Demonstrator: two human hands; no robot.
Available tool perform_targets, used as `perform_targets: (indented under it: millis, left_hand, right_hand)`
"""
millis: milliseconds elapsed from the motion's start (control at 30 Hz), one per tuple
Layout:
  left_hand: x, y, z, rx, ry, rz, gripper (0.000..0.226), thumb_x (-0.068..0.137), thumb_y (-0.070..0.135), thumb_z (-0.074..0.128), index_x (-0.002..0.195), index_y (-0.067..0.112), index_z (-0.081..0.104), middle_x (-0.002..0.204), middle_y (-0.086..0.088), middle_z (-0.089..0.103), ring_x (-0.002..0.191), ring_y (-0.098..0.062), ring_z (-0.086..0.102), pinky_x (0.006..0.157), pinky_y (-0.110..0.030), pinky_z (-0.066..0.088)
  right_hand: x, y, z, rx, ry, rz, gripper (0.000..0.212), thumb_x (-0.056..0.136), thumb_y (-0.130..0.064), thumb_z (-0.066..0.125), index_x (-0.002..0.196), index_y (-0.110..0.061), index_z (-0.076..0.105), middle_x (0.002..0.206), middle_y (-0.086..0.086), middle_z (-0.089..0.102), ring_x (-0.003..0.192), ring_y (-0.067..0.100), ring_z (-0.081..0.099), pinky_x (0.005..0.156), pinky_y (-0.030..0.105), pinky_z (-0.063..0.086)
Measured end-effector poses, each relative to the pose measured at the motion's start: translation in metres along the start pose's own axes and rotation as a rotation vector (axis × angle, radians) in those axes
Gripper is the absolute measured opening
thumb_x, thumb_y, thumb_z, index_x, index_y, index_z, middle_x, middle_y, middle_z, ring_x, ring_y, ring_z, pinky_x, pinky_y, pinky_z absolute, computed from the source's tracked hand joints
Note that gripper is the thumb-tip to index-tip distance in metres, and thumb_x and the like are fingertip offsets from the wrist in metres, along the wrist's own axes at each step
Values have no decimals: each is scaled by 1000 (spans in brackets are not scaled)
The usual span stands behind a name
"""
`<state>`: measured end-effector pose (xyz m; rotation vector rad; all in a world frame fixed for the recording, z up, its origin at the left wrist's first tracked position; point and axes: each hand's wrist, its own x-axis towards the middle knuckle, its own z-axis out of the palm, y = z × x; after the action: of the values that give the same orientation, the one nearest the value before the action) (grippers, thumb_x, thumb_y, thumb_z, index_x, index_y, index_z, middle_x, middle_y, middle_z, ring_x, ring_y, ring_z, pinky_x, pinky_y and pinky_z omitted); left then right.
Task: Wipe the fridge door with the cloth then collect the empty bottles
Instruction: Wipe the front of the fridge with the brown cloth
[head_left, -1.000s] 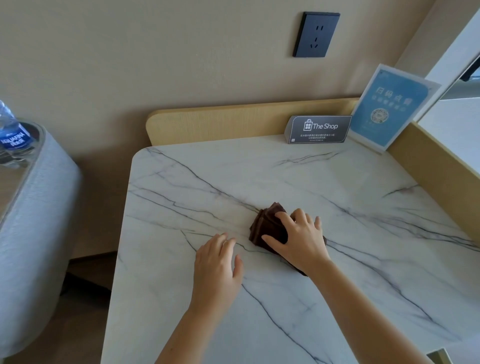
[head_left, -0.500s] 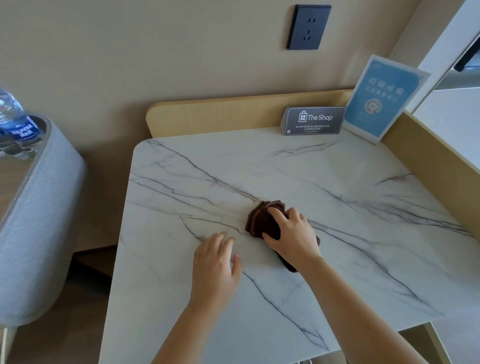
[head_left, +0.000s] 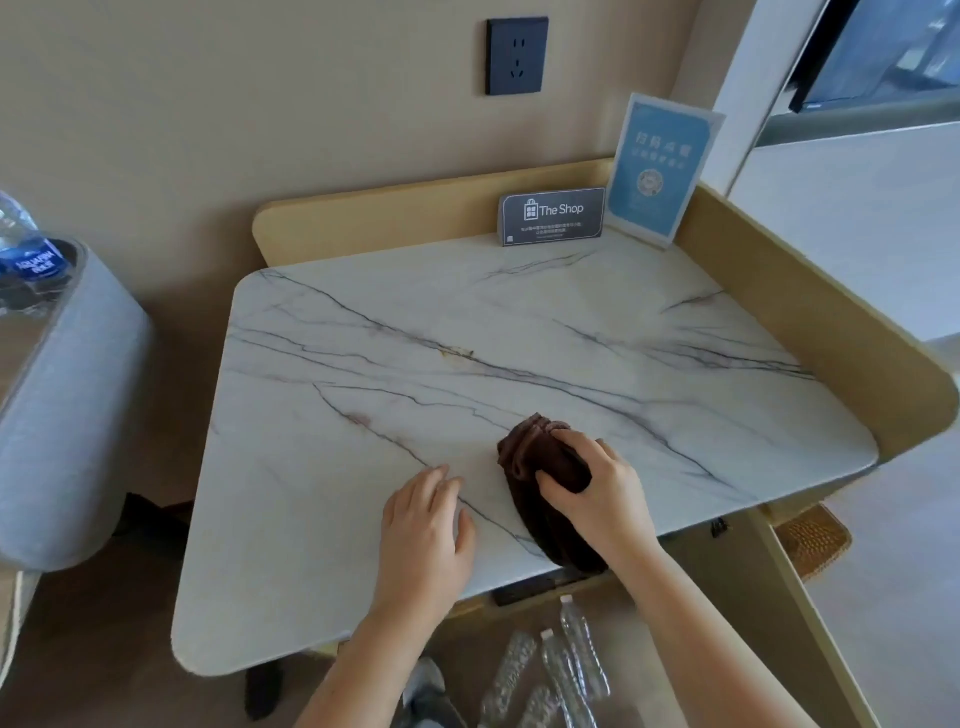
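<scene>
While right hand (head_left: 597, 499) grips brown cloth (head_left: 522, 449), left hand (head_left: 423, 525) flat — marble table (head_left: 363, 364).

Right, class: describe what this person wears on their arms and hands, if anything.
Nothing shows: the left hand and right hand are bare, without gloves, rings or a watch, and both forearms are bare, with no sleeve in view.

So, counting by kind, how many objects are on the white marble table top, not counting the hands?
Brown folded cloth: 1
Upright printed signs: 2 (dark grey card, blue sheet in clear stand)
Total: 3
</scene>
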<state>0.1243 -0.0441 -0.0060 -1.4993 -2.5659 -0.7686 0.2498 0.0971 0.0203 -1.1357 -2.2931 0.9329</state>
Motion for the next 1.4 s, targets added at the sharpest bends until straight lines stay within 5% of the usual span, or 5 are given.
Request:
perform_targets:
  millis: [400, 833, 1033, 1167, 1400]
  left_hand:
    - [-71, 64, -4, 11, 55, 16, 30, 75, 17, 55, 100, 4, 66, 108, -11, 65, 101, -30, 62, 84, -41, 48]
    - [-107, 24, -31, -29, 50, 3, 28, 73, 5, 69, 101, 3, 65, 108, -13, 65, 100, -33, 61, 86, -45, 47]
    - [-132, 1, -38, -69, 4, 45, 37, 83, 24, 40, 100, 5, 65, 108, -11, 65, 100, -31, 61, 84, -44, 50]
    - [-146, 1, -36, -83, -8, 46, 38, 82, 26, 38, 97, 5, 66, 105, -10, 65, 94, -31, 63, 80, -42, 48]
    - [-162, 19, -21, -69, -3, 47, 24, 74, 8, 67, 98, 3, 67, 106, -12, 65, 99, -32, 62, 84, -45, 48]
  right_hand:
    - [-83, 30, -59, 118, 92, 11, 44, 76, -24, 71, 118, -22, 58, 103, -2, 61, 92, 16, 56, 74, 20, 39]
    - [-133, -15, -29, 106, 104, 37, 45, 76, -23, 71, 118, -26, 58, 102, -4, 60, 89, 12, 55, 72, 17, 40]
    - [-169, -27, -3, 96, 154, 94, 43, 75, -24, 71, 116, -27, 59, 100, -6, 60, 90, 10, 55, 75, 20, 39]
    - [-192, -18, 4, 48, 148, 120, 43, 74, -27, 70, 116, -29, 59, 99, -6, 60, 89, 11, 56, 77, 25, 44]
    - [-202, 13, -9, 35, 163, 145, 44, 75, -27, 71, 117, -25, 59, 103, -3, 61, 92, 14, 56, 79, 24, 42]
